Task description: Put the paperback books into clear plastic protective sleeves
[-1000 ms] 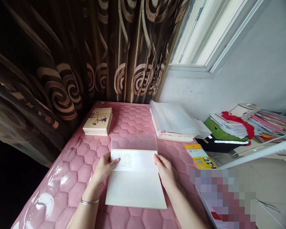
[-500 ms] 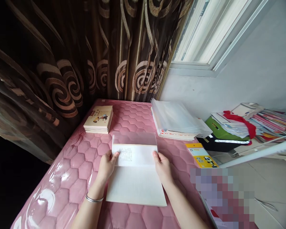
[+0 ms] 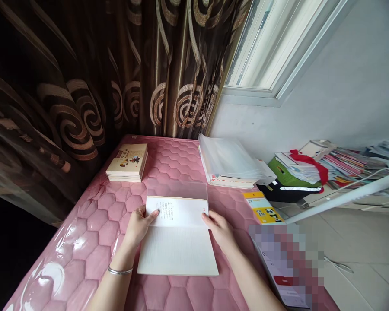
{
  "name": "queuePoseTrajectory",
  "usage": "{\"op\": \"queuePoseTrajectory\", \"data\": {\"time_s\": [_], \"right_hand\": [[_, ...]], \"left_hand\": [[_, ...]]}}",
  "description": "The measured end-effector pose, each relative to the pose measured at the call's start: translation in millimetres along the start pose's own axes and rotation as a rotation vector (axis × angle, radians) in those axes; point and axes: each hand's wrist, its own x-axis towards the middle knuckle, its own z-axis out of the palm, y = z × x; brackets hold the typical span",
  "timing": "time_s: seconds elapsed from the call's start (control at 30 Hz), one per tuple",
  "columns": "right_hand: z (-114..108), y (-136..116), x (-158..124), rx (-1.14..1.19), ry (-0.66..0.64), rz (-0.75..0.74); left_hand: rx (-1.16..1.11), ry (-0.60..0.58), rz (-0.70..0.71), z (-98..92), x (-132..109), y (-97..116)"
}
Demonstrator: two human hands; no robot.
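Observation:
A book (image 3: 178, 255) lies on the pink quilted mattress with its white printed flap (image 3: 181, 209) raised at the far end. A clear plastic book cover (image 3: 178, 189) reaches past the flap's far edge. My left hand (image 3: 141, 222) pinches the flap's left edge, thumb on top and fingers beneath. At the opposite edge, my right hand (image 3: 218, 226) has its thumb and fingers closed on the flap and plastic, near a small red print.
A stack of books (image 3: 126, 163) stands at the far left. Clear plastic sheets (image 3: 228, 157) lie on more books at the far right. Nearby are a yellow panda packet (image 3: 267, 211) and a phone (image 3: 278, 272), partly blurred out. A dark patterned curtain (image 3: 123, 73) hangs behind.
The camera view has turned slightly right. My right hand has shifted a little down the flap's edge, uncovering the red print. My left hand keeps its grip.

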Motion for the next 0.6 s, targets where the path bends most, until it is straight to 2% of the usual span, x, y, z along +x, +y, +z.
{"op": "queuePoseTrajectory", "data": {"time_s": [0.1, 0.3, 0.37, 0.47, 0.5, 0.6], "right_hand": [[4.3, 3.2, 3.2, -0.016, -0.001, -0.002], [16.4, 1.2, 12.2, -0.068, 0.12, -0.005], [19.8, 1.1, 14.3, -0.029, 0.14, 0.003], [19.7, -1.9, 13.0, 0.0, 0.137, 0.038], [17.8, -3.5, 11.3, 0.015, 0.118, 0.047], [9.0, -5.7, 3.9, 0.092, 0.015, 0.046]], "left_hand": [[0.01, 0.032, 0.005, 2.1, 0.9, -0.7], [0.091, 0.151, 0.049, 5.4, 2.0, -0.7], [0.055, 0.102, 0.057, 3.6, 0.9, 0.2], [-0.079, -0.106, 0.018, -0.7, -1.6, 1.5], [-0.104, -0.139, -0.001, -1.7, -2.4, 1.9], [-0.098, -0.105, -0.022, -1.9, -3.4, 2.7]]}}
